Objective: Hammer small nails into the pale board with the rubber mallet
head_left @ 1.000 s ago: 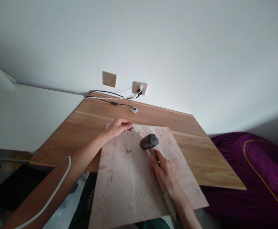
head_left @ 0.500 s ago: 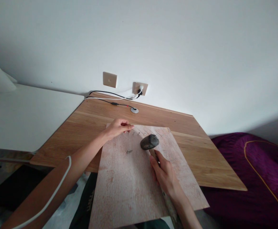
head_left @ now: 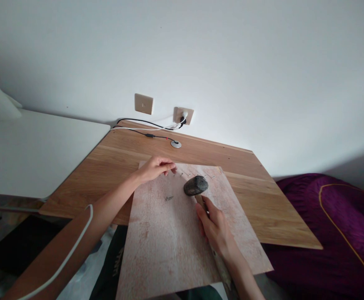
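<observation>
My right hand is wrapped round the wooden handle of a mallet, whose dark, blocky head hangs above the pale wooden board. Over the board's far edge, my left hand has thumb and fingers pinched together; whatever may be between the tips is too small to make out. A row of several nails stands along that far edge, just right of and below the left fingertips. Some of them lean or look bent. A few loose nails lie on the board, left of the mallet head.
The board rests on a wooden desk and juts past its front edge. Black and white cables run along the back to a wall socket. A white table adjoins at left; a purple beanbag-like thing sits at right.
My left fingertips have shifted slightly to the right along the nail row, with the index finger now a little more extended. My right hand and the mallet have hardly moved.
</observation>
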`<act>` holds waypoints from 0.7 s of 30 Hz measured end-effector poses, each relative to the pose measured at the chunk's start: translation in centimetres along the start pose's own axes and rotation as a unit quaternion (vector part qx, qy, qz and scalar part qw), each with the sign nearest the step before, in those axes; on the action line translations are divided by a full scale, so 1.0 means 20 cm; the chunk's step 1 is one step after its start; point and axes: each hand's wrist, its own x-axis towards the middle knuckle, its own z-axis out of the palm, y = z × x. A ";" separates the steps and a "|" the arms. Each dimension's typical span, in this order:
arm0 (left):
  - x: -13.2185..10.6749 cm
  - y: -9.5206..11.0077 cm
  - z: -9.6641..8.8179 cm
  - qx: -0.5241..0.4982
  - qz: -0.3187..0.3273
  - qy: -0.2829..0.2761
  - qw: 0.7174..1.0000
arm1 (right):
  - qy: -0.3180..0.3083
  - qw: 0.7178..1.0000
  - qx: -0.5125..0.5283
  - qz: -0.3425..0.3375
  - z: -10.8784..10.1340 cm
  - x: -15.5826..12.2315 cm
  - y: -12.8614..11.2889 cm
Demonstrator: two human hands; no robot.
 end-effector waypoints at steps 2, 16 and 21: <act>0.00 0.00 0.00 0.009 0.002 0.002 1.000 | 0.001 1.000 -0.004 -0.004 0.00 0.00 0.00; 0.00 0.00 0.01 0.052 0.000 0.100 0.994 | -0.001 1.000 -0.004 -0.006 0.00 0.01 0.00; 0.00 0.00 0.01 0.027 -0.010 0.077 0.997 | 0.002 1.000 -0.007 -0.012 0.00 0.00 0.00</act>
